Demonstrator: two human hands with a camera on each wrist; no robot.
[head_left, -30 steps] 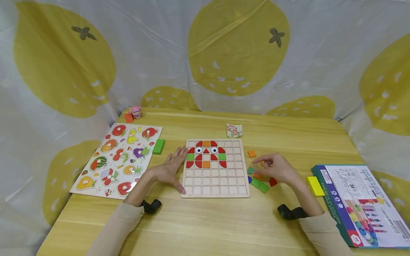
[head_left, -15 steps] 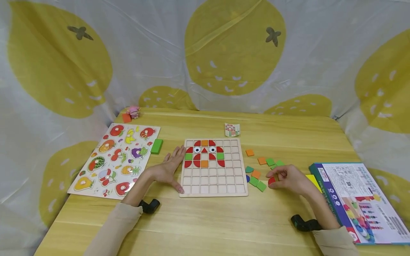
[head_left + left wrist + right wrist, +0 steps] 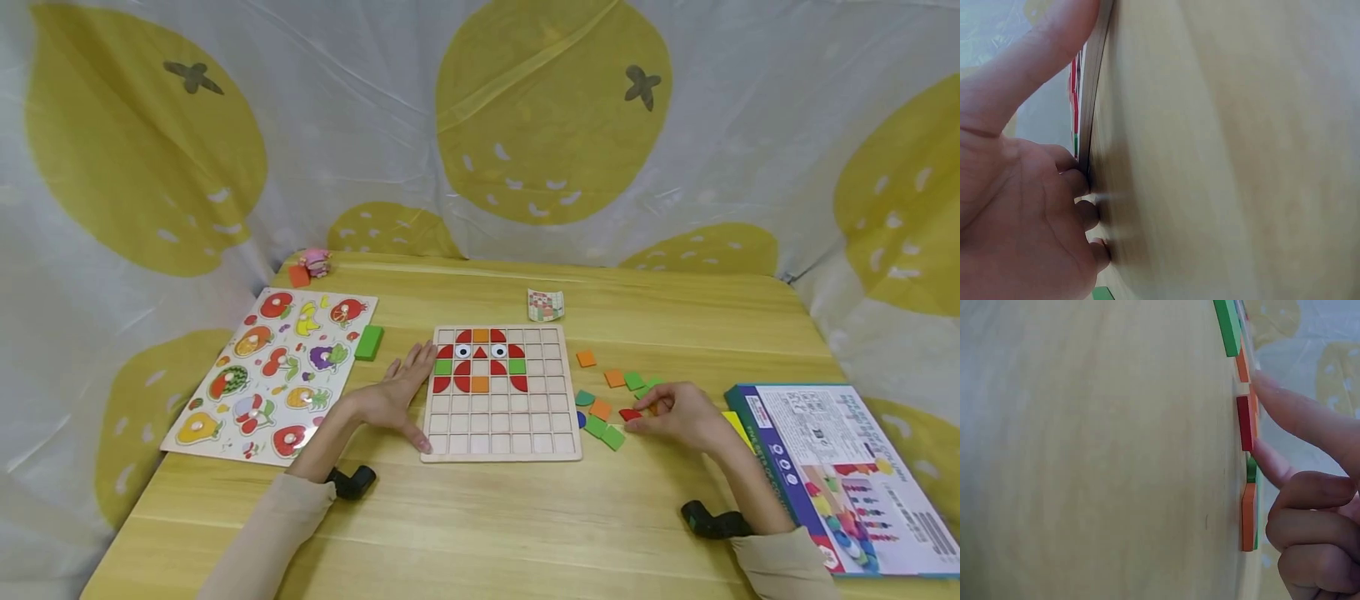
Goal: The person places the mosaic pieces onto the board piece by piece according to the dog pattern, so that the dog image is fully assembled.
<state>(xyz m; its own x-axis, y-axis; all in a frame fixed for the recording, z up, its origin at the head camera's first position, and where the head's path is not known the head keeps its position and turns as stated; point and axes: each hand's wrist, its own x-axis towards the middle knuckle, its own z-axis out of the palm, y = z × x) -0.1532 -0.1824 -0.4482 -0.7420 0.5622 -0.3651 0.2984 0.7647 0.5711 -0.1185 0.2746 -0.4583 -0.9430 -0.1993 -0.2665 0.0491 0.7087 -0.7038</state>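
A wooden grid board (image 3: 502,417) lies mid-table, with red, orange and green tiles and two eye tiles set in its upper left cells. Along its left edge rests my left hand (image 3: 397,398), fingers spread, the thumb at the near left corner. The left wrist view shows that thumb and the fingertips against the board's edge (image 3: 1092,100). To the board's right, my right hand (image 3: 678,414) has thumb and forefinger at a red curved tile (image 3: 628,414), lying low at the table. In the right wrist view the red tile (image 3: 1245,423) sits between those two fingertips; the other fingers are curled.
Orange tiles (image 3: 586,358), green tiles (image 3: 604,431) and a blue one (image 3: 581,419) lie right of the board. A small pattern card (image 3: 545,305) sits behind it. Left is a fruit puzzle (image 3: 270,375) and green block (image 3: 369,342); right, a box (image 3: 847,475) and yellow block (image 3: 738,427).
My right hand has drawn back right from the loose tiles to the red tile. Half a second ago the red tile was tilted up in its fingers; now it lies lower. The left hand stays.
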